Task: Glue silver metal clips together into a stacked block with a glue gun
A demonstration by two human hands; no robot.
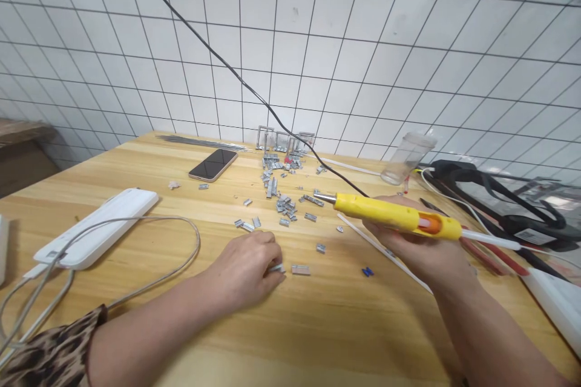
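Two hands: left hand palm-down, grip pinching staple strip; right hand clasping glue gun level.

Tabletop bare along near edge; metal clips litter centre; black cable slants overhead; cords crowd right edge.

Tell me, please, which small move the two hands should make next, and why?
Probably the left hand should lift the small metal piece pinched at its fingertips toward the nozzle of the yellow glue gun. The right hand holds the gun above the wooden table, nozzle pointing left, well apart from the piece.
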